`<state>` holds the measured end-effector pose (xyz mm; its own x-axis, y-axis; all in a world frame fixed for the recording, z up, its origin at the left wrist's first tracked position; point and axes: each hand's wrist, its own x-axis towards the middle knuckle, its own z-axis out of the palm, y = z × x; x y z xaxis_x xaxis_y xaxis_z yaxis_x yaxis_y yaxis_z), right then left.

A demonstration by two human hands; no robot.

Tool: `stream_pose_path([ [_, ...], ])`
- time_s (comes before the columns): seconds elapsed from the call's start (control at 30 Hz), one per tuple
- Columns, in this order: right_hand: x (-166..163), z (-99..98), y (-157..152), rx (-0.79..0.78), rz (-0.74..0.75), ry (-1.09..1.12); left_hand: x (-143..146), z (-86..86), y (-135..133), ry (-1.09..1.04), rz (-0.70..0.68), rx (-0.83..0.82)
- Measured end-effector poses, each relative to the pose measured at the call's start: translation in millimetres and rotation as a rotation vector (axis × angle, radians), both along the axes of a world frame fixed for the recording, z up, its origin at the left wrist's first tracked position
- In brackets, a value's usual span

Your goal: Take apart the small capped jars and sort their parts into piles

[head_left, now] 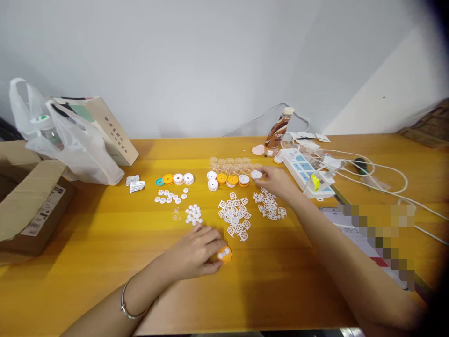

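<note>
Near the front middle of the table, my left hand (196, 250) grips the left edge of an orange round piece (229, 260) between thumb and fingers. A few small white discs lie in that piece. My right hand (278, 180) is stretched forward, its fingertips closed at the edge of a white round piece (256, 174) at the right end of a row. That row also has white rings (212, 175) and orange rings (221, 178). Clear round caps (229, 163) lie behind it. Between my hands are piles of white spoked pieces (234, 215).
White beads (193, 214), small white caps (169, 197) and stacked rings (178, 179) lie left of centre. A cardboard box (38, 206) and plastic bag (82, 150) stand far left. At right are a bottle (278, 128), power strip (301, 171), cables and a phone (354, 238).
</note>
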<state>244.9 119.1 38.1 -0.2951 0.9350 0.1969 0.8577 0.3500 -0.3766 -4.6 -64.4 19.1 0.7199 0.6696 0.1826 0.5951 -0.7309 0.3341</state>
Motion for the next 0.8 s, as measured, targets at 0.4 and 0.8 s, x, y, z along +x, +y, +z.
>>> stream_pose_path([
  [0.4,5,-14.7,-1,0.001,0.009,-0.113,1,3.1,0,0.01,0.001,0.003],
  [0.8,17,-49.7,-60,-0.096,0.059,0.061,2,5.8,0,-0.012,0.001,-0.005],
])
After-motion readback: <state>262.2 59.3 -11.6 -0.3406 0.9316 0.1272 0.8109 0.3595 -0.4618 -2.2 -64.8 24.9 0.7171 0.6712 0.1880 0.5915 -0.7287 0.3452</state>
